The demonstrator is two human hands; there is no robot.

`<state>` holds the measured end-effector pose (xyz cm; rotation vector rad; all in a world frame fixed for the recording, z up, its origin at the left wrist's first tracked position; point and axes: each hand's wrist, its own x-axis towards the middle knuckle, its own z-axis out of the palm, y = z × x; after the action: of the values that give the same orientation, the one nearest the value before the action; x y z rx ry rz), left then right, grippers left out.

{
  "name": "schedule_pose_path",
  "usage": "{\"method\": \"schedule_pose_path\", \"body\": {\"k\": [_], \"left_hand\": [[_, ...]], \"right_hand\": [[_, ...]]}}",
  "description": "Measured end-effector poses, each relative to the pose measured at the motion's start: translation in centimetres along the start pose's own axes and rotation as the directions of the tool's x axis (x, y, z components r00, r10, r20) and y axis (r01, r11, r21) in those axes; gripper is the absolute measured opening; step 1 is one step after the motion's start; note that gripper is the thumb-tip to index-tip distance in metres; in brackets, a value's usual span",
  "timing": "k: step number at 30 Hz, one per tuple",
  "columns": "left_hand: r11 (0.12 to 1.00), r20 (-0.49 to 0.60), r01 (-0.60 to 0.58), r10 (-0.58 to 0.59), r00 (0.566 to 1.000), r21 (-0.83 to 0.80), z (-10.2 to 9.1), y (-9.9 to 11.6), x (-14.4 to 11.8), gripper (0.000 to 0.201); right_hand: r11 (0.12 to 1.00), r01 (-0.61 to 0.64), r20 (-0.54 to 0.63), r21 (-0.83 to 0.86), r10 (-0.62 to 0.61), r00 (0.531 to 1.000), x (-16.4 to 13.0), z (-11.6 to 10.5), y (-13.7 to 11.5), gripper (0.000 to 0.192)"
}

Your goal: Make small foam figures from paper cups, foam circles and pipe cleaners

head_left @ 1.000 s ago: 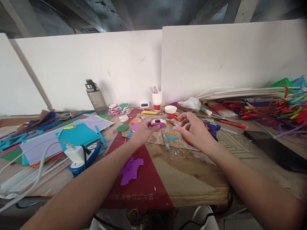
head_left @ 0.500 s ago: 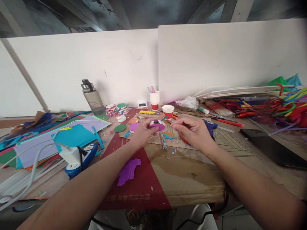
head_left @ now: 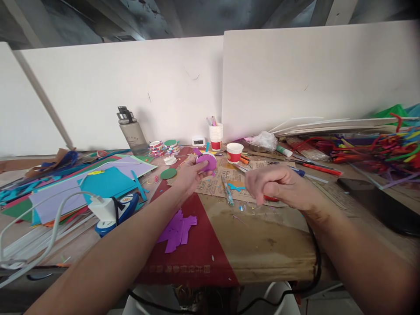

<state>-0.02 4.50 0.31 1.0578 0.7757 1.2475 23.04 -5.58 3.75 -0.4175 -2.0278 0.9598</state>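
Your left hand (head_left: 188,175) holds a small round craft piece with a purple face (head_left: 206,162) up off the worktop (head_left: 262,245), tilted so the purple disc faces you; its grip is clamped on the piece by thumb and fingertips. Your right hand (head_left: 282,186) hovers low over the printed cardboard sheet (head_left: 216,186) with its fingers curled together. A bit of red shows under the knuckles, but you cannot tell whether the hand holds it or merely covers it.

By the look of it, you are at the step of dressing or checking the round piece, one hand presenting it while the other fetches something from the sheet. The next move calls for a steady left hold and a fine pinch from the right, since the bits lying there are small.

Around you: a teal pen (head_left: 227,194) and blue paper scraps lie just beside your right hand. A red-and-white paper cup (head_left: 235,153) stands behind the piece, a stack of cups with pens (head_left: 215,136) further back, a water bottle (head_left: 131,131) to the left. Purple offcuts (head_left: 177,225) lie near your left forearm, coloured paper sheets (head_left: 98,186) and a white charger plug (head_left: 105,210) beyond. The clutter crowds the sheet on every side.
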Motion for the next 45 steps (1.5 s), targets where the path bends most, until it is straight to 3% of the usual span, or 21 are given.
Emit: {"method": "schedule_pose_path", "body": {"k": [3,6,9,12,17,24,30,36,38,40,45], "left_hand": [[1.000,0.072,0.006,-0.004,0.997,-0.028,0.3,0.1,-0.4,0.027],[0.999,0.146,0.012,-0.007,0.989,-0.034,0.7,0.1,-0.8,0.031],[0.999,0.195,0.035,-0.030,0.980,-0.023,1.0,0.0,-1.3,0.032],[0.999,0.243,0.050,-0.050,0.969,0.005,1.3,-0.1,-1.6,0.032],[0.991,0.324,0.068,-0.103,0.940,0.118,1.9,0.1,-2.4,0.033],[0.960,0.377,0.057,-0.161,0.912,0.273,2.7,-0.1,-3.2,0.035],[0.943,0.357,0.076,-0.196,0.913,0.325,3.1,0.0,-3.9,0.036],[0.950,0.338,0.131,-0.226,0.913,0.283,3.3,0.3,-4.1,0.039],[0.953,0.341,0.148,-0.236,0.910,0.263,3.2,0.2,-3.9,0.037],[0.954,0.340,0.166,-0.247,0.907,0.251,3.1,0.0,-3.7,0.035],[0.946,0.330,0.199,-0.279,0.902,0.257,3.0,-0.1,-3.6,0.030]], "right_hand": [[0.964,-0.126,0.007,-0.236,0.131,0.991,0.5,0.6,0.4,0.036],[0.898,-0.251,-0.183,-0.361,0.196,0.963,0.8,1.5,1.5,0.011],[0.857,-0.374,-0.390,-0.356,0.228,0.892,0.8,1.7,2.7,0.024],[0.843,-0.403,-0.493,-0.357,0.197,0.848,0.9,1.6,3.2,0.024],[0.814,-0.405,-0.549,-0.417,0.130,0.826,1.1,1.6,3.3,0.025],[0.825,-0.428,-0.565,-0.368,0.167,0.808,1.1,1.3,3.9,0.025],[0.865,-0.464,-0.620,-0.189,0.262,0.740,1.3,0.9,4.2,0.031],[0.854,-0.491,-0.717,-0.170,0.235,0.656,1.2,0.2,3.6,0.028],[0.875,-0.459,-0.717,-0.153,0.221,0.661,1.0,0.0,3.5,0.026],[0.904,-0.396,-0.697,-0.163,0.179,0.694,0.9,0.0,3.3,0.025],[0.897,-0.233,-0.501,-0.376,0.014,0.865,0.7,0.6,1.8,0.027]]}}
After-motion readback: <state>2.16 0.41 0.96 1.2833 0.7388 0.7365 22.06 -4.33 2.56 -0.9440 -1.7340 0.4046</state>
